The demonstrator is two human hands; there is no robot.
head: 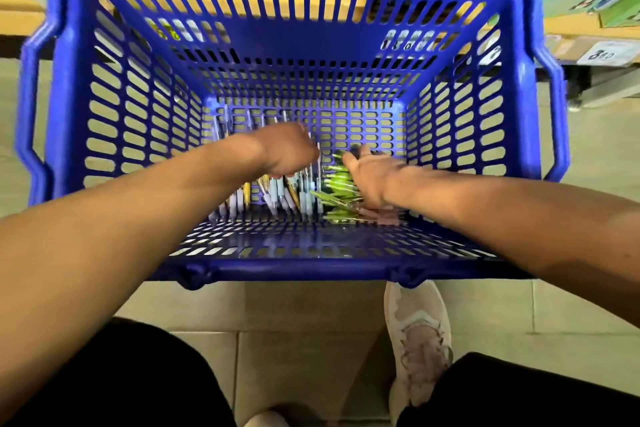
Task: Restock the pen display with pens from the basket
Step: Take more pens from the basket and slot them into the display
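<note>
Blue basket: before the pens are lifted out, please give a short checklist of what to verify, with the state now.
1. Both hands inside the blue basket: ok.
2. Left hand closed on the pastel pens: cannot tell, the fingers are hidden.
3. Right hand resting on the green pens: ok, but a firm grip cannot be told.
4. The two pen groups kept separate: ok, pastel left, green right.
5. Pen display in view for placing: not ok, not visible.

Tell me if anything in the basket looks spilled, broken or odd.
Nothing stands out. The pens lie loose on the floor of the blue basket, with the left hand and right hand down among them.
</note>
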